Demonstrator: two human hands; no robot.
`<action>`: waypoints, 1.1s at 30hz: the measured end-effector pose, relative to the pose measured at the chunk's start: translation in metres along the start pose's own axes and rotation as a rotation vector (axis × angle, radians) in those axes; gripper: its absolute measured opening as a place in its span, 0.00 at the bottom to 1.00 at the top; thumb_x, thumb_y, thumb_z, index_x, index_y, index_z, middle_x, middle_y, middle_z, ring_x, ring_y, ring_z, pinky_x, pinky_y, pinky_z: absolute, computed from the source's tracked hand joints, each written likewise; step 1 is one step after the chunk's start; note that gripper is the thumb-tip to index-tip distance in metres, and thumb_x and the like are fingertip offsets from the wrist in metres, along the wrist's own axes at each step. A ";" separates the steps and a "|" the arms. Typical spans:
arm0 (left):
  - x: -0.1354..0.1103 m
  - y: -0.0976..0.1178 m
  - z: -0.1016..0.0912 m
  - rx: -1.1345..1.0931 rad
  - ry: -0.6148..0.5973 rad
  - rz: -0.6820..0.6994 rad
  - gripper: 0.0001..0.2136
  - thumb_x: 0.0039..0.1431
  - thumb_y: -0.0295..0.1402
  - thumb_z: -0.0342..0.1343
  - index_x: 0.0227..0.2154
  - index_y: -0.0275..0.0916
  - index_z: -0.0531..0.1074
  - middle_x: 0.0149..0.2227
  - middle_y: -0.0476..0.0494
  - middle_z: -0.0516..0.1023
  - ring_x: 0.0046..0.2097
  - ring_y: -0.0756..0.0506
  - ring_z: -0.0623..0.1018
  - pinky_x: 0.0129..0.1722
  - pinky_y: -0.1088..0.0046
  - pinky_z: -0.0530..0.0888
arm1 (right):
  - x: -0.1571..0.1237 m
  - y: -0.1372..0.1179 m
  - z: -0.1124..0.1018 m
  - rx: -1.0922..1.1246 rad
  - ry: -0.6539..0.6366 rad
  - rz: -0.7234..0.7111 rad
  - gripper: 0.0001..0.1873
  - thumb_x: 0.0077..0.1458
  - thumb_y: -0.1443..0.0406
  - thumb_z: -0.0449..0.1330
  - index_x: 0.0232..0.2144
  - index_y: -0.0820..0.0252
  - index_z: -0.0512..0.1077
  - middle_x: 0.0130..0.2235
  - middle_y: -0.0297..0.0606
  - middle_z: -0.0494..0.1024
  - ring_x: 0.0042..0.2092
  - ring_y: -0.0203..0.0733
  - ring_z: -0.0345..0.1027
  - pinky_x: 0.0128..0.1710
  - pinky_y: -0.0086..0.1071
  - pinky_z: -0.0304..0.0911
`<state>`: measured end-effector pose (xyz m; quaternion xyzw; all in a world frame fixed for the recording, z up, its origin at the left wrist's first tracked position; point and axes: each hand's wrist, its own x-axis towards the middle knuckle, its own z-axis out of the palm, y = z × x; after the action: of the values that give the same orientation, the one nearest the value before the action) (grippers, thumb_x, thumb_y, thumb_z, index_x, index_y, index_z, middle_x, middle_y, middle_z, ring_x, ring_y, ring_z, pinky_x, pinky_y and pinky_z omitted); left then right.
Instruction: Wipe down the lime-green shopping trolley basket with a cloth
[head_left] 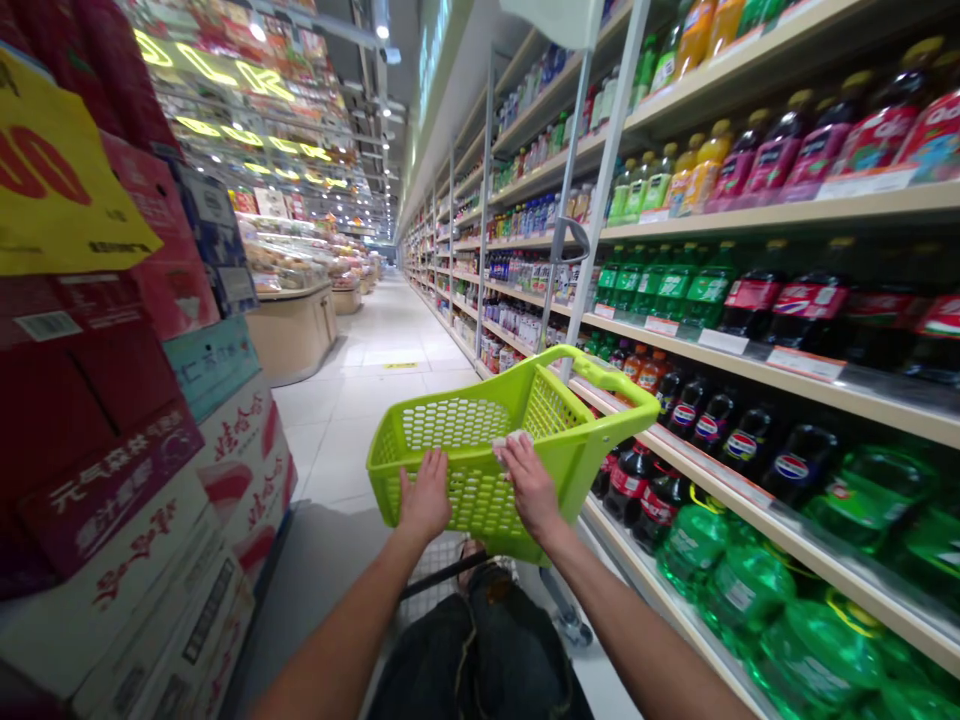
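A lime-green plastic shopping basket [465,420] sits in front of me on a wheeled cart, tilted slightly to the right. My left hand [424,497] grips the basket's near rim, fingers curled over the edge. My right hand [529,483] holds the same rim further right, and a small white scrap shows pressed under its fingers. The basket looks empty. My dark trousers [480,650] are visible below, behind the cart frame.
Shelves of soda and green bottles [750,300] line the right side, close to the basket. Stacked red and white cartons [135,480] with a yellow sign stand at the left. A tiled aisle [375,360] runs ahead toward display counters [292,320].
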<state>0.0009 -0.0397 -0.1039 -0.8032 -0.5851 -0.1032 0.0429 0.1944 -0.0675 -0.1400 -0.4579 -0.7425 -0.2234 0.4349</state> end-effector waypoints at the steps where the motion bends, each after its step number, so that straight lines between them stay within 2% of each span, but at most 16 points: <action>1: -0.001 0.000 0.000 0.000 -0.009 0.012 0.33 0.44 0.23 0.42 0.58 0.34 0.46 0.62 0.41 0.45 0.62 0.42 0.46 0.56 0.46 0.47 | -0.001 -0.001 0.005 -0.004 0.004 -0.019 0.24 0.55 0.76 0.46 0.53 0.59 0.61 0.54 0.42 0.64 0.61 0.40 0.41 0.56 0.43 0.53; 4: -0.004 0.000 -0.002 -0.004 -0.037 0.059 0.34 0.44 0.23 0.42 0.58 0.34 0.46 0.62 0.41 0.46 0.63 0.41 0.45 0.56 0.45 0.46 | -0.020 -0.009 0.019 0.011 -0.029 -0.111 0.21 0.55 0.75 0.47 0.49 0.58 0.66 0.48 0.41 0.72 0.59 0.38 0.49 0.52 0.39 0.60; 6: -0.007 -0.004 -0.003 -0.004 -0.022 0.091 0.34 0.44 0.23 0.42 0.58 0.34 0.46 0.62 0.42 0.45 0.63 0.42 0.45 0.57 0.47 0.46 | -0.026 -0.020 0.023 0.017 -0.055 -0.149 0.19 0.55 0.74 0.48 0.47 0.59 0.68 0.46 0.42 0.73 0.58 0.39 0.51 0.51 0.38 0.62; 11: -0.017 -0.021 0.002 0.012 0.056 -0.046 0.32 0.46 0.22 0.40 0.58 0.31 0.47 0.62 0.40 0.47 0.62 0.43 0.48 0.57 0.48 0.47 | 0.012 -0.043 0.026 0.032 -0.027 -0.116 0.22 0.54 0.75 0.47 0.51 0.62 0.64 0.52 0.44 0.67 0.60 0.42 0.43 0.56 0.43 0.54; 13: -0.020 -0.026 0.003 0.008 0.049 -0.045 0.32 0.45 0.22 0.39 0.58 0.31 0.47 0.62 0.41 0.46 0.62 0.43 0.48 0.57 0.48 0.48 | 0.017 -0.046 0.034 0.033 -0.013 -0.106 0.23 0.54 0.77 0.47 0.51 0.61 0.64 0.52 0.43 0.67 0.60 0.42 0.43 0.56 0.43 0.54; 17: -0.025 -0.036 0.002 -0.009 0.019 0.030 0.33 0.44 0.22 0.40 0.58 0.32 0.47 0.62 0.42 0.47 0.62 0.44 0.48 0.58 0.50 0.46 | -0.013 -0.051 0.053 0.046 -0.106 -0.149 0.22 0.54 0.76 0.48 0.50 0.60 0.64 0.51 0.42 0.68 0.60 0.42 0.46 0.53 0.41 0.59; 20: -0.029 -0.052 0.001 -0.009 0.013 -0.052 0.31 0.46 0.22 0.39 0.58 0.32 0.48 0.61 0.40 0.49 0.62 0.44 0.50 0.57 0.48 0.47 | -0.026 -0.063 0.057 0.080 -0.158 -0.186 0.21 0.54 0.74 0.49 0.49 0.59 0.65 0.50 0.42 0.69 0.59 0.41 0.49 0.52 0.40 0.60; 23: -0.033 -0.068 0.003 -0.015 -0.004 -0.160 0.31 0.46 0.22 0.39 0.57 0.32 0.49 0.61 0.39 0.50 0.61 0.43 0.51 0.56 0.46 0.49 | -0.008 -0.079 0.056 0.101 -0.128 -0.187 0.22 0.54 0.75 0.48 0.51 0.61 0.63 0.53 0.43 0.66 0.60 0.42 0.44 0.54 0.41 0.57; 26: -0.037 -0.075 0.004 -0.022 -0.022 -0.153 0.32 0.45 0.22 0.40 0.58 0.35 0.48 0.62 0.41 0.48 0.62 0.44 0.50 0.56 0.48 0.50 | 0.017 -0.087 0.061 0.060 -0.115 -0.188 0.22 0.54 0.74 0.49 0.52 0.61 0.63 0.55 0.43 0.63 0.61 0.43 0.40 0.56 0.43 0.54; 30: -0.040 -0.074 0.003 -0.033 -0.048 -0.137 0.34 0.44 0.22 0.41 0.58 0.36 0.46 0.62 0.42 0.48 0.62 0.45 0.49 0.57 0.49 0.49 | 0.035 -0.077 0.072 -0.024 -0.178 -0.241 0.18 0.54 0.72 0.51 0.48 0.56 0.67 0.55 0.43 0.62 0.61 0.46 0.42 0.54 0.49 0.53; 33: -0.041 -0.074 0.001 -0.056 -0.061 -0.118 0.34 0.43 0.22 0.41 0.58 0.35 0.46 0.62 0.42 0.47 0.62 0.45 0.48 0.57 0.50 0.48 | 0.036 -0.068 0.077 -0.009 -0.201 -0.334 0.16 0.55 0.71 0.51 0.45 0.57 0.68 0.54 0.43 0.64 0.60 0.47 0.44 0.53 0.47 0.56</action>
<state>-0.0815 -0.0543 -0.1177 -0.7711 -0.6292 -0.0975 -0.0038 0.0936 -0.0270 -0.1451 -0.3503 -0.8469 -0.2490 0.3131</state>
